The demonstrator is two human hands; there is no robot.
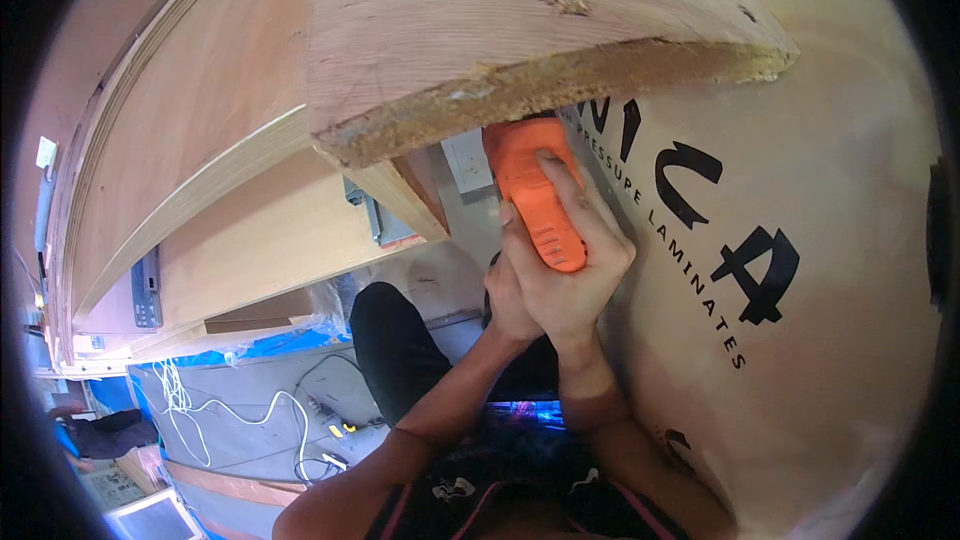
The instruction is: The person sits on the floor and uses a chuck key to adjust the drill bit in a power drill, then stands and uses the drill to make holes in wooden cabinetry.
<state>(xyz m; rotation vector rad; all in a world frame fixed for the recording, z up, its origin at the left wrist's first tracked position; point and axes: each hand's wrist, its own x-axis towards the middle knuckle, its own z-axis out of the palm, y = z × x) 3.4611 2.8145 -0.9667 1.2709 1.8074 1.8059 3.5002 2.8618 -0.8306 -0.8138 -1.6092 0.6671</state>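
Observation:
An orange handheld tool (545, 195) with a ribbed rear end is held up to the lower edge of a wooden board (480, 25). Its dark front end is partly hidden beneath that board, so its exact kind does not show. My right hand (588, 265) wraps the tool's body, one finger lying along its top. Close against it on the left side, my left hand (508, 290) is closed at the tool too, most of its fingers hidden. The board's edge is rough and brown, and a chipped knot marks its face.
A large brown sheet with black lettering (760, 270) stands along my right. Wooden shelving (240, 230) with metal drawer runners fills the left. On the floor lie a white cable (285, 400) and a yellow-black tool (343, 430). Another person (105, 432) is far left.

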